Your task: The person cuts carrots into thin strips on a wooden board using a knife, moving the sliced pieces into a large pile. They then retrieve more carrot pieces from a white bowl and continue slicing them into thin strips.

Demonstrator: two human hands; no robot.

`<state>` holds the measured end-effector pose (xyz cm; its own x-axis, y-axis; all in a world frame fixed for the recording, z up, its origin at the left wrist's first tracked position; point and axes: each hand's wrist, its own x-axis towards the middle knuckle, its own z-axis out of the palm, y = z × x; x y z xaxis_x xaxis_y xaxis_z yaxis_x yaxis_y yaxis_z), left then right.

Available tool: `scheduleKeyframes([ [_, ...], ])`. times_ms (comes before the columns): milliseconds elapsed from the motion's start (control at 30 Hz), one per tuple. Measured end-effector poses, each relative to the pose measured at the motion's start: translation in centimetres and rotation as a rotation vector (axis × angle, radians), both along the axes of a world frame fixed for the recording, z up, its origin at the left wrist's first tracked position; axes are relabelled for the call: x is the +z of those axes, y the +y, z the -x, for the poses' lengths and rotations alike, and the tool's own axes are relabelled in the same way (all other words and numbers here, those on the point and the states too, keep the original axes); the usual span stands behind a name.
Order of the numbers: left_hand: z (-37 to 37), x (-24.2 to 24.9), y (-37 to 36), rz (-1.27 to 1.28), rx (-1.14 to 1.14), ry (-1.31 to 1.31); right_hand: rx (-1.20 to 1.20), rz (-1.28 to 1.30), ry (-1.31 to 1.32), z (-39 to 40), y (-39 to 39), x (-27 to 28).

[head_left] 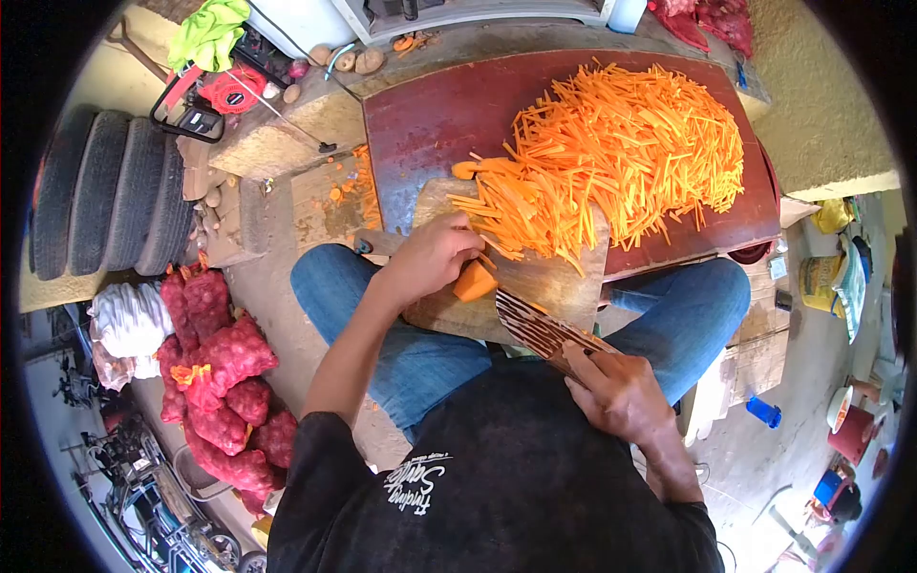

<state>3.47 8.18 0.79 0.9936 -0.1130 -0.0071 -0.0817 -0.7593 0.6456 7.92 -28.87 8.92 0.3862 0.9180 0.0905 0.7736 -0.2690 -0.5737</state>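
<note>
My right hand is wrapped round the handle of a broad-bladed knife, whose blade shows dark and pale stripes. Its tip points up and left over a worn wooden cutting board at my lap. My left hand is closed, fingers curled down at a thick orange carrot piece on the board, just left of the blade tip. The fingertips partly hide their contact with it. Thin carrot strips cover the board's far part and run into a large heap on a dark red board.
The dark red board lies beyond my crossed legs. Stacked tyres and red mesh sacks of onions stand at left. Carrot scraps lie beside the board. At right are a yellow bucket and a blue object.
</note>
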Motion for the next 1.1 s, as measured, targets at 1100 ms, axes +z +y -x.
scheduleKeyframes([
  [1100, 6.5, -0.3, -8.0, -0.155, 0.273, -0.288, -0.089, -0.001, 0.241, -0.3, 5.0, -2.2],
])
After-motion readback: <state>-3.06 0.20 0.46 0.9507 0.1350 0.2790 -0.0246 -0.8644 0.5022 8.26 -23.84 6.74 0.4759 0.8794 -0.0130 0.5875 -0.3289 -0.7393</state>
